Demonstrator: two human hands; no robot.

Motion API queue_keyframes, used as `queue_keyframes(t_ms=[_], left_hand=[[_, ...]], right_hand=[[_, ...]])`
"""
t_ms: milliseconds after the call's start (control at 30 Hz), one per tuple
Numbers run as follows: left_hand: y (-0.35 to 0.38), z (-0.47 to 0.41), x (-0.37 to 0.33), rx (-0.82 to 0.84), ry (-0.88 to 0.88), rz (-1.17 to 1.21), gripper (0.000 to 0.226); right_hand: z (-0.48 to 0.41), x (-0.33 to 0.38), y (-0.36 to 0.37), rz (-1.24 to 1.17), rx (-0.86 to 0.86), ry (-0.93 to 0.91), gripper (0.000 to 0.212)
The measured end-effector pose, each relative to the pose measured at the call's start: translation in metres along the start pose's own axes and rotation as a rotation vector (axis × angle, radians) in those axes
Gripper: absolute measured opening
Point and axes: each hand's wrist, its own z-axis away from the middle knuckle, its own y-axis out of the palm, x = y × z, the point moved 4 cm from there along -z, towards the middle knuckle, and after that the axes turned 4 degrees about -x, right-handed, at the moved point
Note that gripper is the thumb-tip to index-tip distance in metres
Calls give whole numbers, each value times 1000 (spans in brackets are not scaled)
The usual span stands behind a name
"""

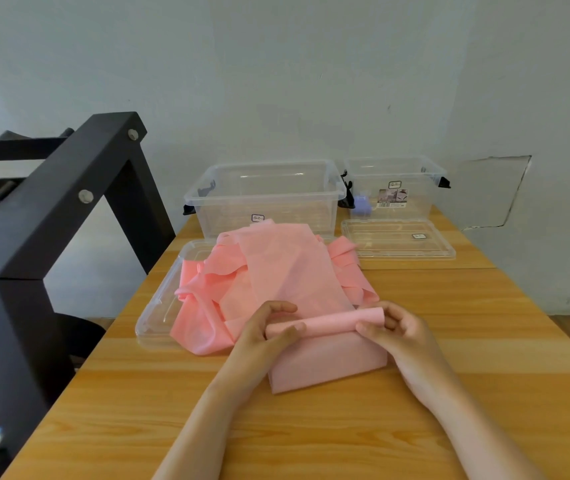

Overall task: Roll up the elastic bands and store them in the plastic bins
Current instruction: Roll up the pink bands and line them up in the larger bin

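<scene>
- Both forearms come in from the bottom edge over a wooden table.
- The left hand pinches the left end of a roll. Its thumb lies on the near side and its curled fingers go over the far side.
- The right hand grips the right end of the roll in the same way, thumb in front and fingers bent round the back. Neither hand is spread wide; each closes snugly on the roll.
- The roll is the wound part of a pink band. A flat stretch of the band lies on the table under the hands, and another stretch runs away from the roll toward the bins.
- That far stretch joins a loose pink heap, which lies partly on a clear lid at the left.
- Behind the heap stands the left bin, clear and open.
- The right bin stands just beside it, against the wall, with a small purple thing inside.
- A second clear lid lies flat in front of the right bin.
- A black metal frame stands left of the table.
</scene>
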Motion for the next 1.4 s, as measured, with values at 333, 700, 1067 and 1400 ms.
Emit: queue_keyframes(t_ms=[333,700,1067,1400], left_hand=[[-4,-1,-8,-34,99,159,36],[1,0,-7,-11,95,-13,9],[1,2,-7,14,110,39,29],[4,1,-9,22,154,-90,13]], right_hand=[[2,-6,6,87,105,117,43],[3,0,1,59,59,7,25],[3,2,2,13,9,42,37],[3,6,5,67,8,-34,40]])
